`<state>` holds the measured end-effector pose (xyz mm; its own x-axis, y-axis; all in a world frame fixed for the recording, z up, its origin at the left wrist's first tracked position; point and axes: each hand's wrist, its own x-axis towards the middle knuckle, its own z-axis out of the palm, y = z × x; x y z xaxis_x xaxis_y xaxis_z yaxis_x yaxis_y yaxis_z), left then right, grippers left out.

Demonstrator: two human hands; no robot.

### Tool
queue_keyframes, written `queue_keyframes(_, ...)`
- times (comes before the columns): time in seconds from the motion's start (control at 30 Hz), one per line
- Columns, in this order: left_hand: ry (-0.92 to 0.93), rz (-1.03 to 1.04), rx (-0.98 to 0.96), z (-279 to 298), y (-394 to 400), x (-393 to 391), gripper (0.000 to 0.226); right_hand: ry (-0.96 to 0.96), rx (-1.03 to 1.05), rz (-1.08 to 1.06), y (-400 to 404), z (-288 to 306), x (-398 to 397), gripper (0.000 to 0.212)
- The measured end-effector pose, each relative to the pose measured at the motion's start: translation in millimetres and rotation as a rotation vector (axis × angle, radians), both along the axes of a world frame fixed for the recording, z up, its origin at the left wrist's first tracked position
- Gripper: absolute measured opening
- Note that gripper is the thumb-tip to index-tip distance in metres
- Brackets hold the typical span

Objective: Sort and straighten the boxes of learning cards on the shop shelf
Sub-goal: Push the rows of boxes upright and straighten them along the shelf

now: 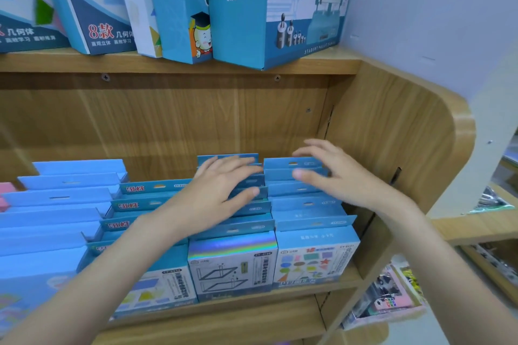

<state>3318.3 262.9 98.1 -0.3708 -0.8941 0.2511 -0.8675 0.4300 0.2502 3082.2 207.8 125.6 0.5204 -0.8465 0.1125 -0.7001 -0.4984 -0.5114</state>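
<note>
Reaching over the wooden shop shelf point(392, 131), the left hand point(221, 190) lies flat with fingers point(238, 165) spread on the hanger tabs of the middle row of blue cardboard card boxes point(232, 263), directly beneath them. The right hand point(333, 173) hovers, loosely spread and gripping nothing, just above the rightmost row of blue boxes point(311, 218). Both rows run front to back, faces forward, each hand nearest its own row.

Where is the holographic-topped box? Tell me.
In the head view, the holographic-topped box fronts the middle row, below the left hand, left of the shapes box.
</note>
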Motion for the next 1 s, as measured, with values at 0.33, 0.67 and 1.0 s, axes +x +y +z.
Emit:
queue_keyframes(0.33,-0.481,0.076,-0.083,-20,53,1,0.083,0.632,-0.164,0.05,67,-40,-12,0.118)
queue_keyframes(0.67,-0.359,0.072,-0.202,-31,51,5,0.064,0.541,-0.307,0.086,64,-53,-18,0.106)
queue_keyframes(1.0,-0.397,0.11,-0.215,-32,56,4,0.066,0.641,-0.402,-0.023,69,-60,-11,0.126)
